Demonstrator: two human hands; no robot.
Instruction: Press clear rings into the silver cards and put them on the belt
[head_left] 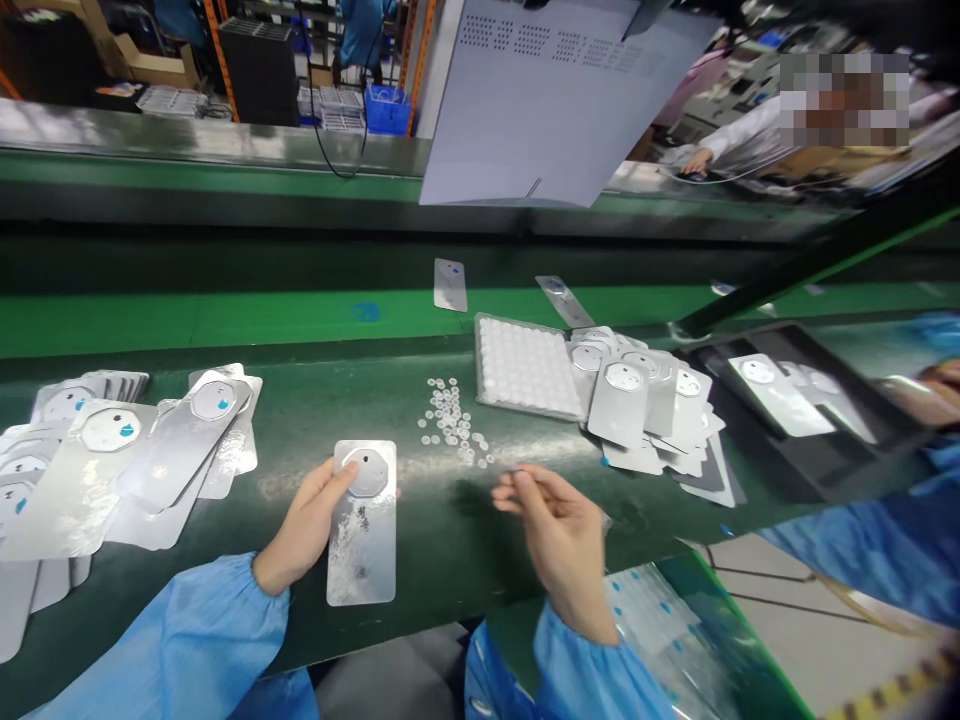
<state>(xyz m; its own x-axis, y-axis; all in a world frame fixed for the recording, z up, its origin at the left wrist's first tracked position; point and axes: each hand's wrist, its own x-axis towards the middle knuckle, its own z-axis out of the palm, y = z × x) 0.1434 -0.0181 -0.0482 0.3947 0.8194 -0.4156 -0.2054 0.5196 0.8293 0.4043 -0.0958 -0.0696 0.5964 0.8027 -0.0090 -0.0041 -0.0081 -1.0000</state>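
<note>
Left hand (304,515) clamped on flat silver-grey rectangular plate with rounded corners (362,550); right hand (559,530) off to its right

Key relation, as judged: plate lies left of the right hand, with a strip of bare dark green worktop (450,550) between them. Long axis runs away from the person, nearly straight, round-windowed end farthest. Left hand is nearer, in contact: thumb on top at the left edge beside the round area, fingers passing underneath, a fingertip seeming to show past the right edge. Can't tell if the near end rests on the worktop or is lifted.

Right hand: palm down-ish, thumb and fingertips drawn close together, pointing left toward the plate's far end. Can't tell if anything small is pinched there. Scattered small translucent round discs (452,420) lie beyond its fingertips, ahead and left; the closest are just beside them. Clear plastic tray of white round pieces in rows (525,367) sits farther off, past the discs.

Plate look: shiny, glare over the lower half with dark speckled patches, maybe reflections. Whitish roundish area near the far end, small dark dot in it; no blue mark on the uncovered part. Silver plates fanned in a pile at far left (105,480) do show blue marks.
</note>
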